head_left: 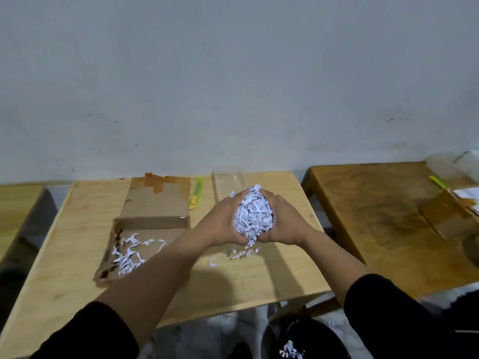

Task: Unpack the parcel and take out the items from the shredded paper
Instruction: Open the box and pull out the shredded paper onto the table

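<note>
While both hands press together above the desk (pixel 77 255), mid-step in the unpacking: a bundle of shredded paper (pixel 252 213) lifted clear of the opened cardboard parcel (pixel 155 206) and held up for sorting. Left hand (pixel 224 221) cupped around the bundle's left side, right hand (pixel 282 220) cupped around its right, each grip closed on the paper with fingers curled under and thumbs over the top (no gap visible between palms and shreds). Bundle sitting squarely between the two palms, raised off the desk, to the right of the parcel and in front of a clear plastic container (pixel 228 180). Loose strips (pixel 241 253) scattered on the desk directly beneath, more shreds (pixel 129 255) left in the parcel tray. No packed item visible yet; hidden inside the wad, or still in the parcel, impossible to tell. Next move, judging by the task: easing the palms apart and feeling through the wad for anything solid, slowly enough that a small item does not drop with the falling strips. Yellow-green utility knife (pixel 196 193) lying beside the parcel flap, untouched.
</note>
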Demonstrator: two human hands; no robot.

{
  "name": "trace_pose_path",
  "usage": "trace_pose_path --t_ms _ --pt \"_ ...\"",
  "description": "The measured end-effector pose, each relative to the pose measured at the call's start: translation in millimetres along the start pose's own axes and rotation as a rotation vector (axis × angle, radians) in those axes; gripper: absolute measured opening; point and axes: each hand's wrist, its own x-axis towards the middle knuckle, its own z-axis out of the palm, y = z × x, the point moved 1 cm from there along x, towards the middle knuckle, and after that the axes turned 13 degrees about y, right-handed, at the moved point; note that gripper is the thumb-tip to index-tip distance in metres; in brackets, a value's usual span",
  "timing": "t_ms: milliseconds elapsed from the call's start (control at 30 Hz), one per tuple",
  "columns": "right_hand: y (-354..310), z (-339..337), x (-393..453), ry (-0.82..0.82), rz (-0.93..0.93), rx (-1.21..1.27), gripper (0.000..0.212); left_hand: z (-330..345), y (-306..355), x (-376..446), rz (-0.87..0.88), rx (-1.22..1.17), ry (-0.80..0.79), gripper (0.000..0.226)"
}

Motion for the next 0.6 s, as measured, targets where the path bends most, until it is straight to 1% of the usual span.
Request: trace_pose_path --t_ms 100,167,267,333,367,467,533,600 --pt "47.9 24.3 -6.9 -0.096 0.077 0.012 0.107 45.9 -14.0 -7.7 -0.132 -0.042 -0.031 0.117" --pt "74.0 41.8 -10.5 -0.15 0.098 0.029 0.107 70.9 -25.7 -14.6 -0.199 -0.052 -0.024 0.117" --pt "105.4 63.7 -12.4 -0.199 0.049 0.055 0.099 100.2 -34.4 -19.2 -0.25 -0.061 0.005 0.113" --pt "116.1 73.2 -11.5 -0.201 0.047 0.098 0.091 112.0 -37.7 -21.4 -0.246 -0.057 0.032 0.11" --pt "120.6 77.4 -11.8 -0.204 0.054 0.107 0.091 117.4 -39.8 -22.1 -0.254 -0.04 0.039 0.109" --pt "128.1 84.8 -14.9 -0.225 0.078 0.077 0.107 128.9 -46.5 -23.1 -0.272 0.078 0.065 0.108" --pt "129.1 83.4 -17.7 -0.257 0.107 0.058 0.11 132.9 -49.9 -22.9 -0.281 0.156 0.051 0.113" --pt "129.7 81.0 -18.2 -0.287 0.13 0.022 0.111 132.6 -48.0 -20.7 -0.342 0.198 0.038 0.116"
